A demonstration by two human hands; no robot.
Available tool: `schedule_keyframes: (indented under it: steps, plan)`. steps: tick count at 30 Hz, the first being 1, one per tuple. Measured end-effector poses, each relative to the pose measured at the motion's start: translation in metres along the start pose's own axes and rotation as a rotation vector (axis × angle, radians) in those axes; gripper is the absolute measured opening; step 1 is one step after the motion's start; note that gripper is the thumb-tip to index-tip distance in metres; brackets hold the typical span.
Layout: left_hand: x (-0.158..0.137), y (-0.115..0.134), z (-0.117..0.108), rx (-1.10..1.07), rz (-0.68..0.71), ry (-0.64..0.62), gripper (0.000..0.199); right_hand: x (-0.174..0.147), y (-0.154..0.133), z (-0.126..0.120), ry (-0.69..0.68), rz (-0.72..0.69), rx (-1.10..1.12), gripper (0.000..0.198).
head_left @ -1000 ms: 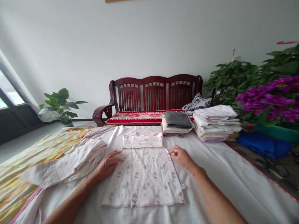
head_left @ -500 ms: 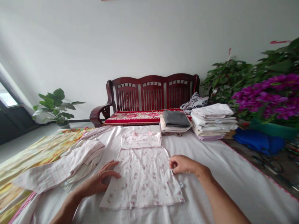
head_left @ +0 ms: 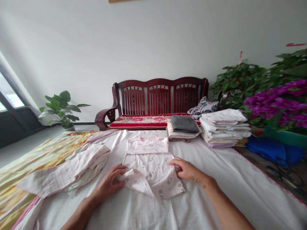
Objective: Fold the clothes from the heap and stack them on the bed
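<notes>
A small white shirt (head_left: pixel 153 166) with a scattered print and pink bits at its neck lies in front of me, its top part folded over. The lower left portion is lifted and turned inward, so the hem bunches in a curve. At the left edge, my left hand (head_left: pixel 114 179) is closed on the cloth. My right hand (head_left: pixel 185 169) pinches the opposite edge, thumb and fingers together on the fabric. Left of the shirt lies a loose heap of pale clothes (head_left: pixel 69 172), the top piece faintly striped in pink.
A tall stack of folded light clothes (head_left: pixel 223 127) and a lower pile topped with dark grey cloth (head_left: pixel 184 124) stand at the back right of the white sheet (head_left: pixel 216 204). Beyond are a wooden bench (head_left: pixel 158 95), purple flowers (head_left: pixel 280 102) and a potted plant (head_left: pixel 63 108).
My left hand has closed on the shirt's left edge. The lower left hem has been lifted and drawn upward and inward. My right hand stays at the right edge.
</notes>
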State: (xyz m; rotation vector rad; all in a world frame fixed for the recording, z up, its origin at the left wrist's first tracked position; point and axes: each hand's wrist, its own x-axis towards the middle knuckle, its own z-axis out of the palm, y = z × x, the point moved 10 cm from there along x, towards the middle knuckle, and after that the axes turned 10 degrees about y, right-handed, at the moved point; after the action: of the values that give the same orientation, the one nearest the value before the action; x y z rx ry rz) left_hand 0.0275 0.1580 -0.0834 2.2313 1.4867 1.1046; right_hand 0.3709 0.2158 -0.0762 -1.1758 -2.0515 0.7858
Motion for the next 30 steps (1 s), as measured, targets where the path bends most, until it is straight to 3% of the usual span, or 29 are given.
schedule_keyframes:
  steps: [3, 6, 10, 14, 17, 21, 24, 26, 28, 30]
  plan:
    - [0.000, 0.017, -0.001, 0.003, 0.079, -0.017, 0.036, -0.008, -0.013, 0.004, -0.099, -0.053, 0.032, 0.060]
    - [0.002, 0.029, 0.001, -0.053, 0.057, -0.052, 0.021, -0.007, -0.021, 0.005, -0.053, -0.074, 0.031, 0.039]
    - [0.004, 0.018, -0.003, -0.219, -0.235, 0.025, 0.034, 0.006, -0.013, 0.005, 0.072, -0.018, 0.168, 0.016]
    - [0.009, -0.001, -0.014, -0.393, -0.447, 0.236, 0.045, 0.020, 0.021, -0.007, 0.252, 0.180, 0.273, 0.030]
    - [0.019, -0.011, -0.017, -0.344, -0.502, 0.297, 0.046, 0.025, 0.035, -0.019, 0.343, 0.226, 0.091, 0.028]
    - [0.028, -0.024, -0.011, -0.300, -0.579, 0.258, 0.043, 0.026, 0.036, -0.021, 0.332, 0.194, -0.107, 0.031]
    - [0.029, -0.032, -0.006, -0.337, -0.634, 0.227, 0.041, 0.025, 0.010, -0.016, 0.322, -0.018, -0.037, 0.043]
    - [0.031, -0.033, -0.004, -0.335, -0.633, 0.200, 0.040, 0.023, -0.006, -0.006, 0.265, -0.129, 0.010, 0.036]
    - [0.033, -0.032, 0.000, -0.334, -0.632, 0.138, 0.039, 0.023, -0.011, 0.004, 0.209, -0.122, 0.043, 0.017]
    - [0.036, -0.030, 0.004, -0.347, -0.646, 0.083, 0.039, 0.026, -0.005, 0.004, 0.213, -0.021, 0.110, 0.020]
